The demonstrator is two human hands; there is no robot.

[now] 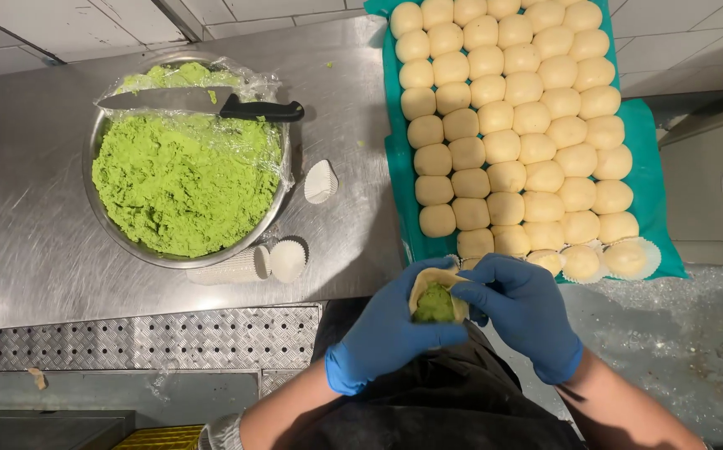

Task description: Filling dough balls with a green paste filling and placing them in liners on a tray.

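A working commercial kitchen, seen from my head camera.

I'm looking down on a stainless steel worktop with a strip of ribbed metal grating along its front edge and white wall tiles behind it. A big steel bowl of green filling, a chef's knife, stacked paper baking cups and a teal tray packed with rows of dough balls all point to batch food preparation.

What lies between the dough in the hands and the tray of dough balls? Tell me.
Nothing visible. The left hand and right hand hold the green-filled dough just below the tray; only open space separates them.
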